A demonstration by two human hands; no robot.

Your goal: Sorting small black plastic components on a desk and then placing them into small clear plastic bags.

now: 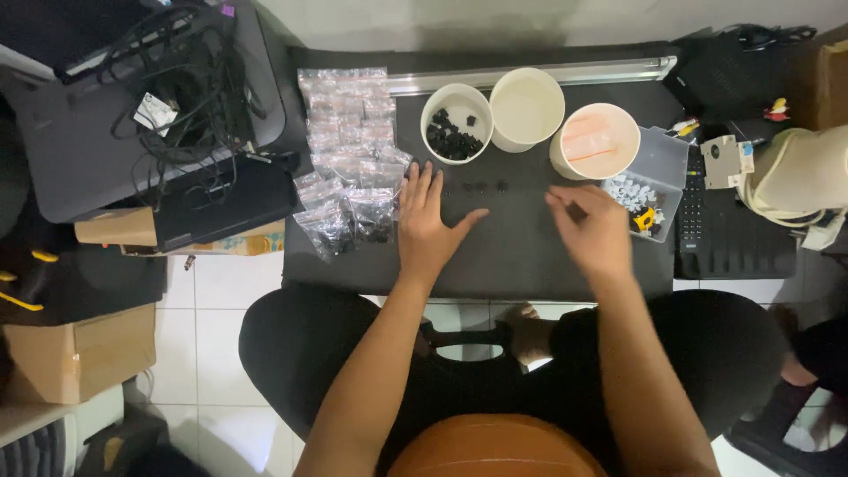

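Dark surface (pixel 512 256) up front, three paper cups along its back edge. Left hand (pixel 430 225) lies flat, fingers spread, beside a heap of clear bags (pixel 349 159). Right hand (pixel 594 231) is curled, fingertips pressed together; too blurred to tell what it pinches. Small black parts (pixel 475 187) sit between both hands.

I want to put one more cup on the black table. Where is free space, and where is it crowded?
Free: the table strip along the near edge, between left hand and right hand. Crowded: the far edge with three cups and the left side with plastic bags.
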